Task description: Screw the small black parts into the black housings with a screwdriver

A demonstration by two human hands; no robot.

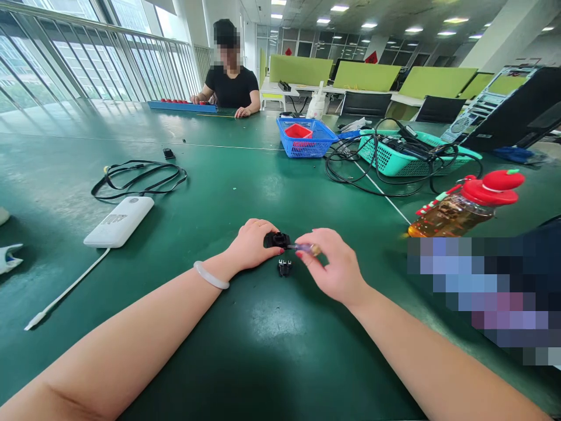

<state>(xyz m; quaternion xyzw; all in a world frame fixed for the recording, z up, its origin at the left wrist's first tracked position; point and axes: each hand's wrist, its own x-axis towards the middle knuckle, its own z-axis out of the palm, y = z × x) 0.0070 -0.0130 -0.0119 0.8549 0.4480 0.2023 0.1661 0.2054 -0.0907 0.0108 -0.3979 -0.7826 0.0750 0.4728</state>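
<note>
My left hand [253, 242] is closed around a small black plastic housing [279, 240], holding it low over the green table. In the fingers of my right hand [333, 263] is a small screwdriver [307, 249] with a see-through purplish handle. Its shaft points left and its tip meets the right side of the housing; the exact contact point is too small to make out. Just below, on the tabletop, lies a small black part with metal prongs [284, 268], touched by neither hand.
On the left lie a white power bank [120, 222] and a coiled black cable [140, 175]. Farther back stand a blue basket [307, 146] and a teal basket [385, 161] of cables. A red-capped bottle [464, 207] lies at right. Across the table [210, 362] sits a person [232, 88].
</note>
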